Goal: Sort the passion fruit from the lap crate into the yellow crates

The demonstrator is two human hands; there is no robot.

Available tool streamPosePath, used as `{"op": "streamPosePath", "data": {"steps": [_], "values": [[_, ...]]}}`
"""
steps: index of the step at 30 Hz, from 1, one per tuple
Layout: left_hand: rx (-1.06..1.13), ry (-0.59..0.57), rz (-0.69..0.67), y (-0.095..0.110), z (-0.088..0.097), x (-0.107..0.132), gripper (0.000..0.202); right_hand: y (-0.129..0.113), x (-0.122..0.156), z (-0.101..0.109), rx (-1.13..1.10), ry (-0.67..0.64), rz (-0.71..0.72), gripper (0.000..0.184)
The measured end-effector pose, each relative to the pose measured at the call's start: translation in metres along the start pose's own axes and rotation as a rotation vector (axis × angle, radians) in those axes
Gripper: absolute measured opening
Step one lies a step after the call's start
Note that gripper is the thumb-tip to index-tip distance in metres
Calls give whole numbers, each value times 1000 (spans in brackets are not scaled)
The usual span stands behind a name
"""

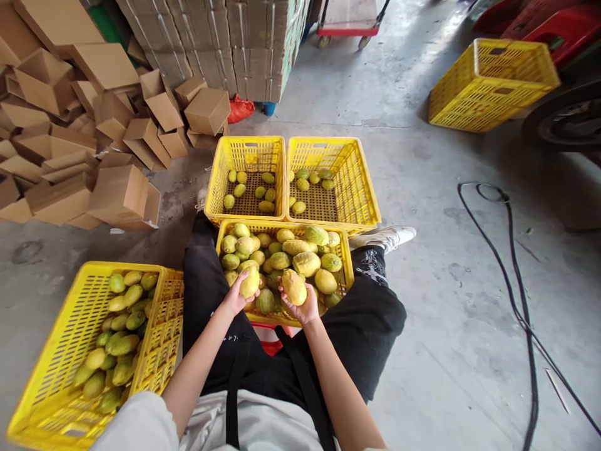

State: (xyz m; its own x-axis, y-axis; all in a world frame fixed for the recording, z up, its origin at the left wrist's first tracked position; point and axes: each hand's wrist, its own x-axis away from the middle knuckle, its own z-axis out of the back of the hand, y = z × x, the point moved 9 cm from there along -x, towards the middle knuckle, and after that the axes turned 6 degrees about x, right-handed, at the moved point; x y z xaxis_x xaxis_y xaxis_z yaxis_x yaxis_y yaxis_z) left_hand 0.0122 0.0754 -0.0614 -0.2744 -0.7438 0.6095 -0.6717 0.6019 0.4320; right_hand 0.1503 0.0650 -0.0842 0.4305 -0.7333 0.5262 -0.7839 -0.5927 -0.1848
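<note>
My left hand [240,293] is closed around an oval yellow fruit [250,282]. In my right hand [304,305] rests a larger, slightly lumpy yellow fruit [294,288], with the fingers curled under it. Both hands are above the near end of a yellow plastic crate [348,260] between my legs, heaped with green and yellow fruit [306,264]. Directly beyond it stand two more yellow crates, the left one [284,169] and the right one [369,181]. Each has several fruits scattered on its slatted bottom.
At my left stands a yellow crate [51,351] partly filled with fruit. Open cardboard boxes [122,194] are piled at the far left beside stacked cartons [211,44]. A black cable [516,294] lies on the floor at right. Farther back are another yellow crate [493,88] and a trolley [350,19].
</note>
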Motion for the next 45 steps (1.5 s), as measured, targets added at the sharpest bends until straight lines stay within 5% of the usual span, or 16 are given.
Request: {"op": "streamPosePath", "data": {"steps": [12,21,32,45], "values": [[241,-4,50,0,6,3,36,2,1,-4,62,-80,9,36],[38,-174,79,-11,-11,5,47,16,-5,6,193,-57,7,28],[183,93,23,-2,14,-1,31,14,-4,1,169,-41,3,33],[199,37,51,-2,6,1,35,8,3,7,1,35,13,27]]}}
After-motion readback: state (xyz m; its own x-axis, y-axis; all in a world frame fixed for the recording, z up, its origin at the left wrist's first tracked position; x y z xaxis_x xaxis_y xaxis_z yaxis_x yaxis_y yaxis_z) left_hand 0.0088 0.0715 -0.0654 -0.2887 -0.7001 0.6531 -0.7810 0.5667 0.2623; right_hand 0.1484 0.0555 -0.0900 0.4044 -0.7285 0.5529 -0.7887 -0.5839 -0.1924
